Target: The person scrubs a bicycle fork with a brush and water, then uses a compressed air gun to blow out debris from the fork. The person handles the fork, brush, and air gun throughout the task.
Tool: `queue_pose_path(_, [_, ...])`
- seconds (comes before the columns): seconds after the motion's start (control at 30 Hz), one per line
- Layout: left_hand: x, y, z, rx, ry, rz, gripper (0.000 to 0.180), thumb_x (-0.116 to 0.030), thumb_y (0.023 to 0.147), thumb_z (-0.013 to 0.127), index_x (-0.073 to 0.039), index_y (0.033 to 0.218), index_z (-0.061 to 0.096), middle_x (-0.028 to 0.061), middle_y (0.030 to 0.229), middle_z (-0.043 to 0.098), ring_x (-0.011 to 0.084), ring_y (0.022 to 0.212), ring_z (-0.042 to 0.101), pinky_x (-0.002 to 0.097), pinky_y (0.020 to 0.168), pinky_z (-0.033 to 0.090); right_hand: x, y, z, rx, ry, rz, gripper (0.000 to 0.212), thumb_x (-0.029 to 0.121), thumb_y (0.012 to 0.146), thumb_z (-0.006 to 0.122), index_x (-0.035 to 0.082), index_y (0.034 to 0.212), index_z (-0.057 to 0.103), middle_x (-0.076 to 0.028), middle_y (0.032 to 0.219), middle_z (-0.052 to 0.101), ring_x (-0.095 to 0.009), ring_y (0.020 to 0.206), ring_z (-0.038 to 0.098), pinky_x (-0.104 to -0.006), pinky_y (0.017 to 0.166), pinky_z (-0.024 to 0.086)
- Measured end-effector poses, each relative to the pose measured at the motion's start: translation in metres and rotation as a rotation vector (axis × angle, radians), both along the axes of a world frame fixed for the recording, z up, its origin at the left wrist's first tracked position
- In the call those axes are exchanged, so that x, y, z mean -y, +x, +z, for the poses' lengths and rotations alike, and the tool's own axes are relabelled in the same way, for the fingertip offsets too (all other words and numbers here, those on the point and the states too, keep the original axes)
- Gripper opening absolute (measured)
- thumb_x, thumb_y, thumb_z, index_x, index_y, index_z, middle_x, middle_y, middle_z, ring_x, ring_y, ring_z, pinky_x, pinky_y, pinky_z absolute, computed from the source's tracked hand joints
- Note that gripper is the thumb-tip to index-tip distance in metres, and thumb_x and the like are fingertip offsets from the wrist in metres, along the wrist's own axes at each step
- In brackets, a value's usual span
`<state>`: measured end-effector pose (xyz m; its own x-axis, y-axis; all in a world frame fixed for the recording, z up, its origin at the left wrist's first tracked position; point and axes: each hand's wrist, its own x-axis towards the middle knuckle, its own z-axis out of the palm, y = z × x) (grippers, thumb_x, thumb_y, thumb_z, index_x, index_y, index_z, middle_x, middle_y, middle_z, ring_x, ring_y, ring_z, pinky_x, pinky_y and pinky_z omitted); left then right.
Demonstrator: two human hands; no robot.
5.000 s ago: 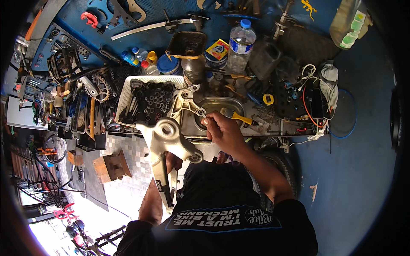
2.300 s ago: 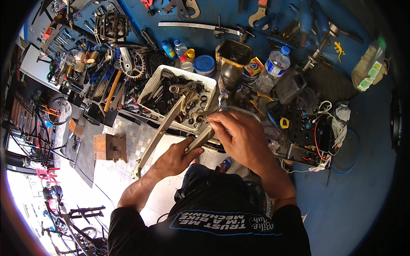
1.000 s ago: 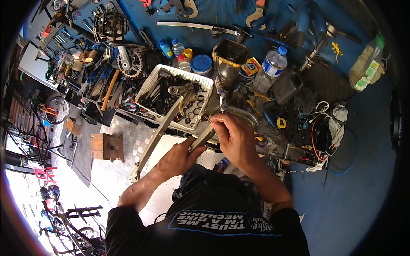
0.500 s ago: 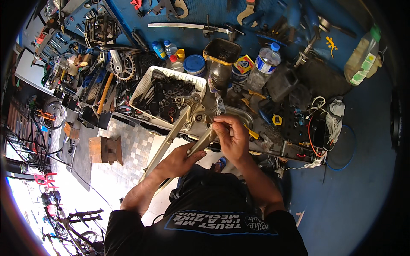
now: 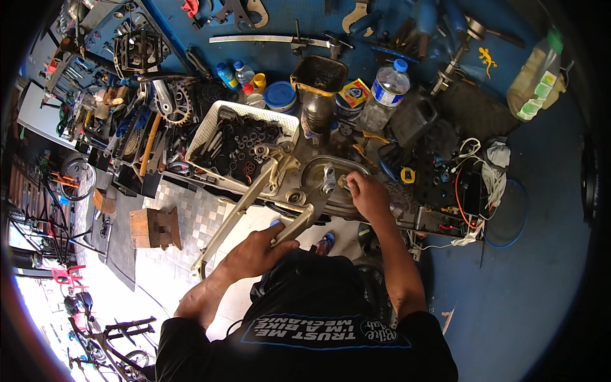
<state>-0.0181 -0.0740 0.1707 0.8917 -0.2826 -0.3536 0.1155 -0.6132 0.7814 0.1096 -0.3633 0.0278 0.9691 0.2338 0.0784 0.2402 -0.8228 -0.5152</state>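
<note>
A pale metal bicycle swingarm [image 5: 232, 219] with two long arms slants across the bench's front edge, its pivot end beside the parts basket. My left hand [image 5: 258, 250] is wrapped round the nearer arm of it. A round bearing seat [image 5: 294, 196] shows at its pivot. My right hand [image 5: 369, 196] is over the oval metal tray [image 5: 307, 167], fingers pinched at a small brownish thing too small to name. Just left of those fingertips is a small silver metal link [image 5: 328, 179]; whether it is joined to the swingarm I cannot tell.
A white basket [image 5: 193, 151] of small bearings, rings and bolts stands left of the tray. Behind are a cut dark bottle [image 5: 317, 111], a blue-lidded tub [image 5: 280, 95] and a clear bottle [image 5: 386, 95]. Pliers [image 5: 363, 153], a yellow tape measure [image 5: 408, 175] and cables [image 5: 468, 191] lie right.
My right hand has left the swingarm's end and moved right, over the tray. The left hand keeps its hold, slightly lower on the swingarm. The view has shifted a little.
</note>
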Motion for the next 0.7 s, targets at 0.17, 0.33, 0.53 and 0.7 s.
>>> queue_pose_path(0.17, [0.005,-0.008,-0.009,-0.018,0.095,-0.015,0.046,-0.042,0.102,0.068,-0.003,0.127,0.063,0.0283,0.080,0.071,0.0482,0.084,0.072,0.0531,0.072,0.056,0.001,0.001,-0.004,-0.127,-0.203,0.084,0.037,0.019,0.097,0.064,0.028,0.133,0.069,-0.014,0.098,0.073,-0.037,0.086,0.073,-0.0479,0.077,0.059])
queue_pose_path(0.33, [0.008,-0.011,-0.044,0.211,0.361,-0.064,0.036,-0.030,0.100,0.070,-0.007,0.127,0.063,0.0243,0.075,0.071,0.0426,0.074,0.074,0.0521,0.062,0.059,0.003,0.009,0.020,-0.300,-0.141,0.036,0.032,0.021,0.101,0.061,0.023,0.132,0.069,-0.016,0.100,0.074,-0.037,0.093,0.073,-0.0505,0.080,0.058])
queue_pose_path(0.53, [-0.018,0.001,-0.075,0.583,0.687,-0.089,0.056,-0.014,0.094,0.065,-0.015,0.149,0.053,0.0152,0.079,0.068,0.0328,0.065,0.073,0.0454,0.056,0.060,0.017,0.011,0.019,-0.153,0.183,-0.011,0.023,0.018,0.101,0.068,0.012,0.123,0.070,-0.015,0.102,0.076,-0.030,0.087,0.075,-0.0404,0.076,0.056])
queue_pose_path(0.7, [-0.034,0.013,-0.075,0.698,0.812,-0.172,0.063,-0.014,0.092,0.063,-0.018,0.154,0.049,0.0128,0.081,0.067,0.0293,0.063,0.071,0.0425,0.055,0.060,0.021,0.010,0.031,-0.183,0.305,-0.079,0.018,0.014,0.099,0.071,0.007,0.116,0.071,-0.014,0.098,0.076,-0.019,0.083,0.074,-0.0339,0.073,0.055])
